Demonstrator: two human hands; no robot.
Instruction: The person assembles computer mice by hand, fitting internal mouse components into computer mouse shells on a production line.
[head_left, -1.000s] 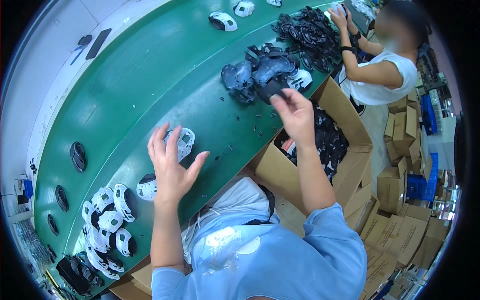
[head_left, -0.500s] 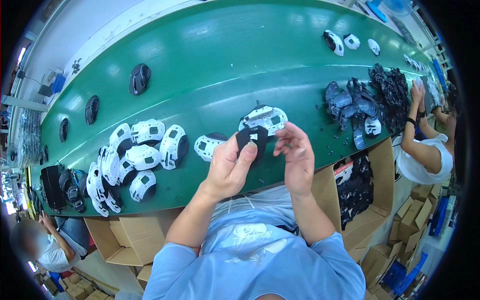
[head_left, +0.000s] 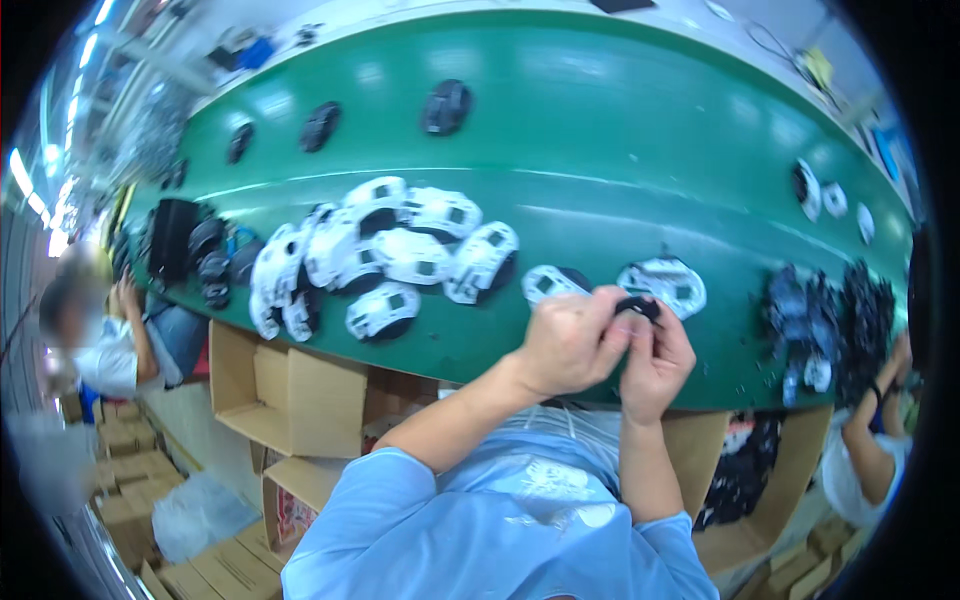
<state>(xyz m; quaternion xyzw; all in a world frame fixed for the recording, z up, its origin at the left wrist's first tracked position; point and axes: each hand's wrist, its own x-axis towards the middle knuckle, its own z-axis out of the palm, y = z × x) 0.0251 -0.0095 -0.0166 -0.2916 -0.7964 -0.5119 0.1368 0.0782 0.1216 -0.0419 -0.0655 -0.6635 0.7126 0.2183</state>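
Near the front edge of the green table, my left hand (head_left: 570, 345) and my right hand (head_left: 655, 368) meet at a small black plastic piece (head_left: 638, 308). Both hands pinch it between thumb and fingers, and they cover most of it. Just beyond them lies a white plastic shell (head_left: 680, 288) with its hollow, fitted side up. Another white-and-black shell (head_left: 548, 283) rests behind my left hand. Farther left, a pile of curved white-and-black shells (head_left: 410, 255) with cutouts spreads over the table.
Dark plastic parts (head_left: 800, 310) are heaped at the right. Black shells (head_left: 446, 107) stand apart toward the back left. Below the table edge are open cartons (head_left: 325, 400), one at the right (head_left: 695, 450) beside black parts. Co-workers sit at left (head_left: 110, 340) and right (head_left: 865, 440).
The view has swung left. My right hand has come in from the side and now also pinches the black piece, which was in my left hand alone and has been turned.
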